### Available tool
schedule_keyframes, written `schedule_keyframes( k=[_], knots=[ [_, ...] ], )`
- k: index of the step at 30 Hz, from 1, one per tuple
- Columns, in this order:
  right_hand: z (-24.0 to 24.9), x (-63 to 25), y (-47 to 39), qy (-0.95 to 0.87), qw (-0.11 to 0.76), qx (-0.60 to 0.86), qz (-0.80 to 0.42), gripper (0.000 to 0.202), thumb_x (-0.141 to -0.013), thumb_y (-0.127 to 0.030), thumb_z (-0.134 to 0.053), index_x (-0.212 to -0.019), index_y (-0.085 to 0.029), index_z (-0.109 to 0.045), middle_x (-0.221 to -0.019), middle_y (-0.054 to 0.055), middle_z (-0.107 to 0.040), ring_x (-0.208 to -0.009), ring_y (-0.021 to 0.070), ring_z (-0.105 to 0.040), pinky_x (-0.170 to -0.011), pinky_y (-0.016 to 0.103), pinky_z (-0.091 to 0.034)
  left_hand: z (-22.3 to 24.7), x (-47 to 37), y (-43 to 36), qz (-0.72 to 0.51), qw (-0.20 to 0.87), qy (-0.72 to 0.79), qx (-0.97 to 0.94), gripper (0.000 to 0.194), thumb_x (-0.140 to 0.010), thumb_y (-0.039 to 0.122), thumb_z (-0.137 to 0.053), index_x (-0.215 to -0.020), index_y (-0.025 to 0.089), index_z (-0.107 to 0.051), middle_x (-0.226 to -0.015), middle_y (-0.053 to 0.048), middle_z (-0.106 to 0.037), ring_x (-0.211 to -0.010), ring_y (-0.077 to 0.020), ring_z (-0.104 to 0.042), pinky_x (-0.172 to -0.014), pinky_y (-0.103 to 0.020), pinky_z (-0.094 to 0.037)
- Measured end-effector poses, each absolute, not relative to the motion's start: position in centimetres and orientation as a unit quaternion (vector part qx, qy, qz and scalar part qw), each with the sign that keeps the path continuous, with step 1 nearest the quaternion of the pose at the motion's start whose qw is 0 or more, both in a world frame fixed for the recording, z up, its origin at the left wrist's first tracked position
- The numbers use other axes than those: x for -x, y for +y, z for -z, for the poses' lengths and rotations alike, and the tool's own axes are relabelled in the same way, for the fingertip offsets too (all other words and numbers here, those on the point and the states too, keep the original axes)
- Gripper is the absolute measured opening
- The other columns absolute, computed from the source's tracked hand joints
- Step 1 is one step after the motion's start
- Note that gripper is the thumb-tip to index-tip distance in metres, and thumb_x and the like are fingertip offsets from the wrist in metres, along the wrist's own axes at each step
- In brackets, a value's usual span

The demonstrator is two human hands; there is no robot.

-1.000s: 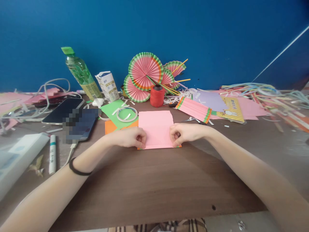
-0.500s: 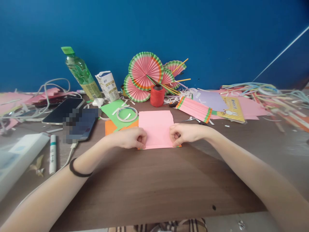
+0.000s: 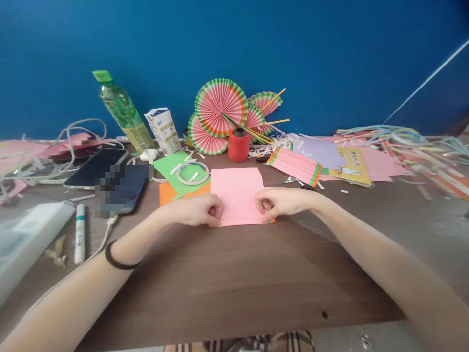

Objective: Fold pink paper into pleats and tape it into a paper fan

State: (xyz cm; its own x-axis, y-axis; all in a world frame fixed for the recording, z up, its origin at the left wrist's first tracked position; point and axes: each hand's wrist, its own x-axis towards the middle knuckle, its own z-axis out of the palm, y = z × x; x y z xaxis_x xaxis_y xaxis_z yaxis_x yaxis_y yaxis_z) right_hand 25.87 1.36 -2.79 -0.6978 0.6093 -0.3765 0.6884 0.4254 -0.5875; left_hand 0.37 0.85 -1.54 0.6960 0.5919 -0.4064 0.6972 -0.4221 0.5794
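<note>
A sheet of pink paper (image 3: 238, 195) lies on the table in front of me, with a folded strip along its near edge and bits of green and orange at the near corners. My left hand (image 3: 205, 209) pinches the near left corner, thumb and fingers closed on it. At the near right corner, my right hand (image 3: 280, 203) grips the sheet the same way. Just beyond the right hand rests a pleated pink paper strip (image 3: 293, 165) with green and orange ends, over scissors (image 3: 292, 181). Left of the sheet are green paper (image 3: 172, 168) and orange paper (image 3: 166, 193).
Round paper fans (image 3: 222, 107) stand by a red spool (image 3: 238, 146) at the wall. A green bottle (image 3: 122, 115), a carton (image 3: 163, 129), phones (image 3: 137, 188) and a marker (image 3: 79, 234) are on the left. A tape roll (image 3: 192, 173) lies on the green paper; a yellow packet (image 3: 353, 166) lies right.
The fingers of my right hand have shifted very slightly left along the near edge. My left hand and the pink paper stay almost where they were.
</note>
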Motion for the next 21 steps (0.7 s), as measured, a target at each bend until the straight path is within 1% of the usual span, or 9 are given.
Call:
schedule_keyframes(
  k=[6, 8, 10, 14, 16, 19, 21],
  knots=[
    [2.77, -25.85, 1.38, 0.850, 0.051, -0.365, 0.376, 0.025, -0.069, -0.038, -0.064, -0.067, -0.017, -0.050, -0.070, 0.000, -0.053, -0.065, 0.0117, -0.044, -0.057, 0.022, -0.033, 1.50, -0.44, 0.93, 0.061, 0.365, 0.360, -0.857, 0.010, -0.070, 0.022, -0.057, -0.068, 0.016, -0.049, -0.069, 0.003, -0.042, -0.063, -0.0101, -0.039, -0.056, -0.021, -0.032],
    [2.80, -25.84, 1.37, 0.855, 0.049, -0.358, 0.372, 0.024, -0.070, -0.037, -0.064, -0.068, -0.017, -0.051, -0.070, 0.000, -0.052, -0.067, 0.0125, -0.044, -0.059, 0.022, -0.033, 1.47, -0.51, 0.89, 0.066, 0.353, 0.348, -0.866, 0.007, -0.071, 0.020, -0.056, -0.068, 0.016, -0.050, -0.070, 0.002, -0.042, -0.066, -0.0111, -0.041, -0.059, -0.021, -0.033],
    [2.84, -25.85, 1.36, 0.860, 0.048, -0.353, 0.366, 0.023, -0.070, -0.037, -0.063, -0.068, -0.017, -0.052, -0.070, 0.000, -0.050, -0.070, 0.0132, -0.044, -0.060, 0.022, -0.034, 1.46, -0.58, 0.76, 0.068, 0.333, 0.343, -0.876, 0.003, -0.073, 0.019, -0.055, -0.074, 0.017, -0.053, -0.075, 0.001, -0.044, -0.073, -0.0129, -0.043, -0.065, -0.022, -0.035],
    [2.74, -25.81, 1.25, 0.871, 0.049, -0.347, 0.344, 0.020, -0.071, -0.035, -0.062, -0.068, -0.017, -0.053, -0.073, 0.001, -0.049, -0.075, 0.0147, -0.044, -0.063, 0.023, -0.034, 1.50, -0.63, 0.47, 0.082, 0.293, 0.330, -0.894, 0.018, -0.078, 0.020, -0.051, -0.093, 0.025, -0.060, -0.091, -0.002, -0.044, -0.088, -0.0168, -0.043, -0.081, -0.026, -0.035],
    [2.56, -25.70, 1.15, 0.872, 0.051, -0.346, 0.341, 0.017, -0.071, -0.032, -0.062, -0.069, -0.017, -0.053, -0.074, 0.001, -0.049, -0.076, 0.0150, -0.045, -0.064, 0.024, -0.034, 1.57, -0.59, 0.46, 0.091, 0.290, 0.309, -0.901, 0.023, -0.081, 0.020, -0.049, -0.098, 0.029, -0.061, -0.096, -0.002, -0.043, -0.093, -0.0180, -0.042, -0.086, -0.028, -0.034],
    [2.20, -25.41, 0.95, 0.870, 0.053, -0.332, 0.360, 0.010, -0.071, -0.025, -0.060, -0.076, -0.017, -0.055, -0.079, 0.001, -0.049, -0.078, 0.0155, -0.046, -0.066, 0.025, -0.035, 1.74, -0.45, 0.65, 0.090, 0.298, 0.284, -0.907, 0.025, -0.082, 0.021, -0.048, -0.102, 0.029, -0.061, -0.102, -0.003, -0.043, -0.099, -0.0193, -0.039, -0.091, -0.029, -0.032],
    [2.02, -25.21, 0.84, 0.873, 0.047, -0.313, 0.370, 0.011, -0.072, -0.020, -0.057, -0.082, -0.018, -0.056, -0.084, 0.002, -0.048, -0.086, 0.0170, -0.045, -0.072, 0.026, -0.036, 1.88, -0.36, 0.84, 0.085, 0.305, 0.276, -0.907, 0.029, -0.081, 0.019, -0.048, -0.106, 0.030, -0.059, -0.106, -0.003, -0.043, -0.102, -0.0197, -0.037, -0.093, -0.030, -0.030]
  ],
)
